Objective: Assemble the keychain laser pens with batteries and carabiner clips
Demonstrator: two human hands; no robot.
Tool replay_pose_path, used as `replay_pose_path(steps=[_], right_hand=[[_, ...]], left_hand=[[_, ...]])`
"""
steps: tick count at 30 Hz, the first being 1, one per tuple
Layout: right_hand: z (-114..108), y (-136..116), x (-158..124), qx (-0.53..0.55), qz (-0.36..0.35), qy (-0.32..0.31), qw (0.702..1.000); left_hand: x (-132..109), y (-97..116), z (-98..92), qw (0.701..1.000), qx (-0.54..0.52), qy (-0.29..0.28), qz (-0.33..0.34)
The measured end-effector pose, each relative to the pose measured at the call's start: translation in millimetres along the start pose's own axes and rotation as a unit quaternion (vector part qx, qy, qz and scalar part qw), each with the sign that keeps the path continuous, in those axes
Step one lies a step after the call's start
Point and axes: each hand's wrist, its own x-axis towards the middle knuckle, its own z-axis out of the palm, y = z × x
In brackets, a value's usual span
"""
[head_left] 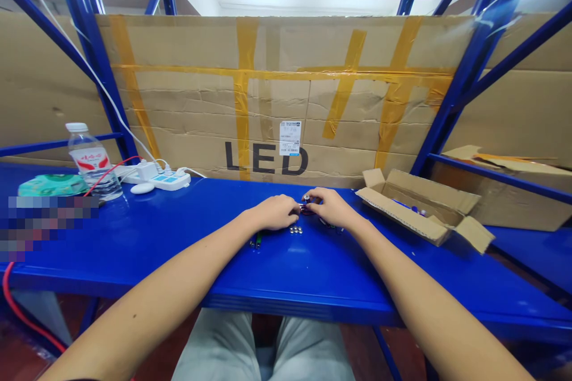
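My right hand (331,206) is closed, with thumb and forefinger pinched on a small metal cylindrical part (306,197) above the blue table (179,238). Close by on its left, my left hand (277,212) has curled fingers meeting the same spot; what lies inside them is too small and hidden to name. Small dark reddish pieces show between the fingertips. Just in front of the hands lie several small shiny round metal pieces (295,230). A small green piece (258,240) rests under the left wrist, and dark bits (333,226) lie partly hidden beneath the right hand.
An open cardboard box (402,214) with small blue items stands at the right. On the left are a water bottle (92,161), a green soft pack (51,185) and a power strip (170,179) with cables. A large taped cardboard box (196,113) walls the back between blue posts (96,65).
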Motion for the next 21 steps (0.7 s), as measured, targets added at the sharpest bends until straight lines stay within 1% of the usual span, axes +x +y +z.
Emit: replay_pose_path(steps=[2,4,8,10,11,14,16,18,21], right_hand=[[0.0,-1.6,-0.5,-0.005,0.000,-0.005,1.000],[0.3,-1.9,-0.8,-0.008,-0.004,-0.008,1.000],[0.9,0.1,-0.7,-0.008,-0.013,-0.012,1.000],[0.8,0.8,-0.8,-0.009,-0.013,-0.015,1.000],[0.7,0.7,-0.9,-0.013,-0.012,-0.016,1.000],[0.4,-1.0,-1.8,-0.038,0.001,-0.016,0.999],[0.4,-3.3,-2.6,-0.040,0.015,-0.020,0.999],[0.9,-5.9,-3.3,-0.014,0.021,-0.031,0.999],[2.6,-9.3,-3.7,0.055,0.027,-0.049,0.997]], left_hand=[[0.9,-4.0,5.2,0.999,-0.004,-0.031,0.022],[2.2,-6.6,8.4,0.999,-0.002,-0.043,0.028],[3.0,-5.7,7.9,0.999,0.005,-0.038,-0.004],[2.4,-3.2,3.8,0.999,0.013,-0.018,-0.029],[2.1,-1.8,1.1,0.999,0.013,0.001,-0.040],[2.2,1.6,-6.9,0.994,-0.014,0.093,-0.054],[3.1,3.2,-9.3,0.987,-0.041,0.147,-0.041],[4.4,4.7,-8.2,0.984,-0.058,0.167,-0.015],[5.5,8.1,-4.2,0.986,-0.058,0.155,0.015]])
